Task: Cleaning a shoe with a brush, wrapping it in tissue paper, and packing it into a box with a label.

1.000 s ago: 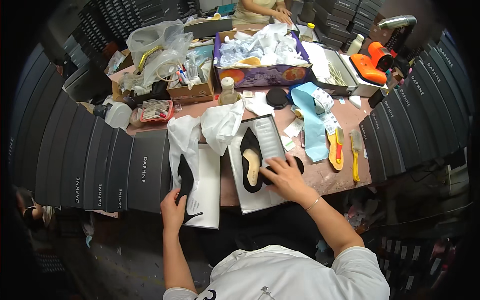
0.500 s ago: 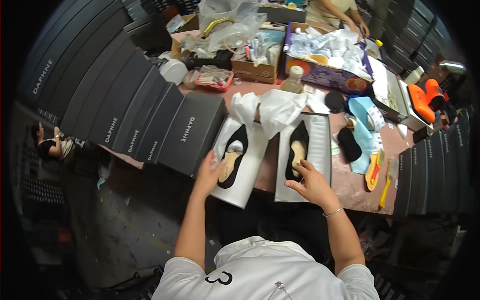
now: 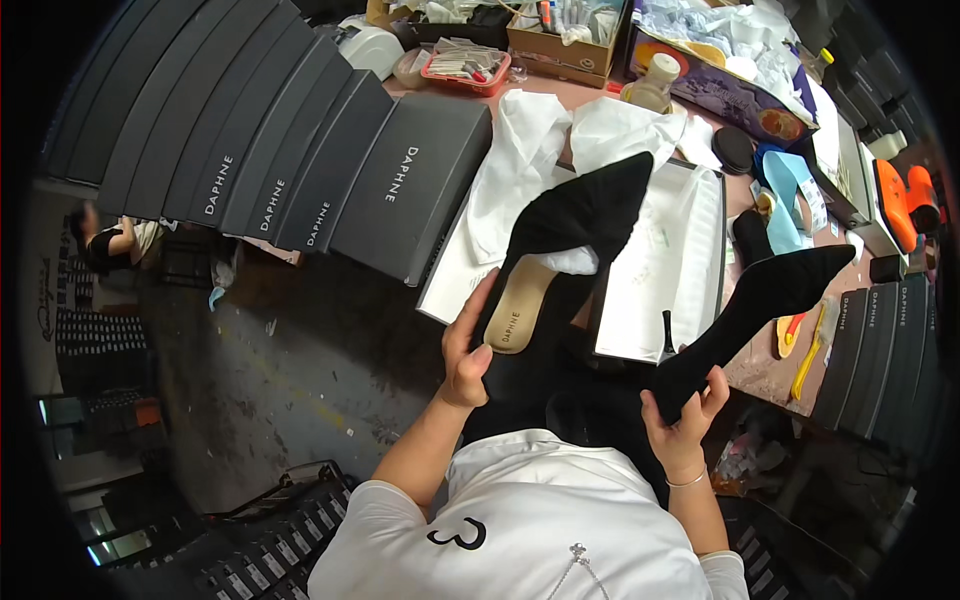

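My left hand (image 3: 467, 358) grips a black pointed high-heeled shoe (image 3: 585, 212) at its heel end. The shoe's beige insole faces up, and white stuffing shows inside its toe. A matching black shoe (image 3: 770, 298) is tilted on its side in my right hand (image 3: 686, 425), fingers round its back part. Its thin heel stands up and its toe points away to the right. Both shoes are raised above an open shoebox: one white-lined half (image 3: 648, 262) lies under and between them, and the other half (image 3: 437, 295) is mostly covered by the left shoe and white tissue paper (image 3: 520, 135).
A long row of dark grey shoeboxes (image 3: 345, 185) stands at the left, more boxes (image 3: 880, 345) at the right. Behind are a glass bottle (image 3: 655, 85), a red tray (image 3: 467, 68) and a purple carton (image 3: 720, 95). A yellow-handled brush (image 3: 815, 350) lies at the right.
Both hands have lifted the two shoes out of the box halves and up toward me. The right shoe has turned onto its side. The view has shifted nearer the table.
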Demonstrator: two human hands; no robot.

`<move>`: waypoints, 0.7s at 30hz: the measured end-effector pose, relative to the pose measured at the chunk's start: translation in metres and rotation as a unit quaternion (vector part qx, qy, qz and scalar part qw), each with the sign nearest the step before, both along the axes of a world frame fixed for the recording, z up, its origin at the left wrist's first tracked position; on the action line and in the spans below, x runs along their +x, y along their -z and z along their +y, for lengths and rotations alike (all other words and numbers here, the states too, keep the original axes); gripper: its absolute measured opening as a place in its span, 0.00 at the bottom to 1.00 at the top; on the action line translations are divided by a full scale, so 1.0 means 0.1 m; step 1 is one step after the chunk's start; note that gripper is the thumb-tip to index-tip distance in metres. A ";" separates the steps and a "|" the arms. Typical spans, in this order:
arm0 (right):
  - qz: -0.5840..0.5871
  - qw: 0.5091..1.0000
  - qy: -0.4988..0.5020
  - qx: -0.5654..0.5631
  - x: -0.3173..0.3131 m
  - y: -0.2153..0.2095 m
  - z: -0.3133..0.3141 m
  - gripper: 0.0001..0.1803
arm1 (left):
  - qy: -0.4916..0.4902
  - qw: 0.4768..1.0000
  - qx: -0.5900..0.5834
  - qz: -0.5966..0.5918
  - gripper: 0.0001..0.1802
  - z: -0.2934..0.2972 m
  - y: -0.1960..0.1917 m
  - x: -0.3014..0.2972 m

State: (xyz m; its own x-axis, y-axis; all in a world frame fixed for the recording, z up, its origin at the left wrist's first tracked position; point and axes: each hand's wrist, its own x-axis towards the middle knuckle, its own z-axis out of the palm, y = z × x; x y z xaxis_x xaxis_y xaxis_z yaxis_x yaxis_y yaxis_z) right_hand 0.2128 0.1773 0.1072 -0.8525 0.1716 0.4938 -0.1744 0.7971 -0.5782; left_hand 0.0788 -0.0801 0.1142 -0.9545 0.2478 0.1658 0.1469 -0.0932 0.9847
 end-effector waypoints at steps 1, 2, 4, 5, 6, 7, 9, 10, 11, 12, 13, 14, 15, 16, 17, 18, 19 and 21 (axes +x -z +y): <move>0.013 1.000 -0.007 0.013 0.00 0.00 -0.01 0.21 | 0.001 1.000 0.009 -0.011 0.45 0.02 0.00 0.03; 0.029 0.999 -0.006 0.031 -0.02 -0.01 0.01 0.21 | 0.009 1.000 0.022 -0.019 0.45 0.08 0.00 0.03; 0.018 0.999 -0.002 0.027 -0.10 -0.05 -0.04 0.20 | -0.009 0.999 0.016 -0.030 0.45 0.09 0.05 0.04; 0.010 1.000 -0.002 0.019 -0.14 -0.07 -0.05 0.19 | -0.021 0.998 0.044 -0.035 0.47 0.09 0.10 0.01; 0.000 1.000 0.001 0.015 -0.17 -0.08 -0.05 0.19 | -0.050 0.999 0.005 -0.017 0.47 0.10 0.09 -0.05; 0.000 1.000 0.002 0.018 -0.22 -0.11 -0.04 0.19 | -0.041 0.997 0.051 -0.042 0.43 0.11 0.11 -0.12; -0.006 1.000 -0.003 0.027 -0.32 -0.20 -0.02 0.19 | -0.062 0.995 -0.075 -0.019 0.37 0.08 0.17 -0.27; -0.009 0.999 0.003 0.033 -0.33 -0.23 0.00 0.19 | -0.088 0.966 -0.240 0.035 0.34 0.10 0.21 -0.33; -0.020 0.999 -0.001 0.035 -0.34 -0.25 0.01 0.19 | -0.095 0.936 -0.328 0.086 0.32 0.20 -0.01 -0.30; -0.027 0.999 -0.009 0.040 -0.36 -0.28 0.01 0.18 | -0.092 0.931 -0.329 0.127 0.32 0.26 -0.09 -0.26; -0.011 0.999 -0.019 0.043 -0.39 -0.28 0.00 0.19 | -0.005 0.982 -0.181 0.050 0.32 0.37 -0.11 -0.23; 0.001 0.999 -0.032 0.043 -0.42 -0.32 -0.02 0.19 | 0.081 0.996 -0.028 -0.028 0.33 0.49 -0.15 -0.19; 0.021 0.997 -0.052 0.056 -0.47 -0.38 -0.07 0.19 | 0.151 0.970 0.086 -0.168 0.35 0.62 -0.13 -0.18; 0.040 0.994 -0.073 0.068 -0.52 -0.46 -0.11 0.19 | 0.221 0.907 0.196 -0.300 0.38 0.75 -0.10 -0.21; 0.042 0.991 -0.108 0.061 -0.55 -0.48 -0.15 0.19 | 0.243 0.896 0.219 -0.299 0.44 0.87 -0.10 -0.32; 0.043 0.987 -0.143 0.054 -0.58 -0.51 -0.16 0.19 | 0.216 0.901 0.241 -0.289 0.48 0.96 -0.15 -0.40; 0.014 0.981 -0.184 0.062 -0.60 -0.61 -0.13 0.17 | 0.186 0.905 0.266 -0.275 0.52 1.07 -0.24 -0.48; -0.062 0.963 -0.252 0.067 -0.62 -0.63 -0.07 0.18 | 0.186 0.885 0.302 -0.301 0.53 1.23 -0.46 -0.65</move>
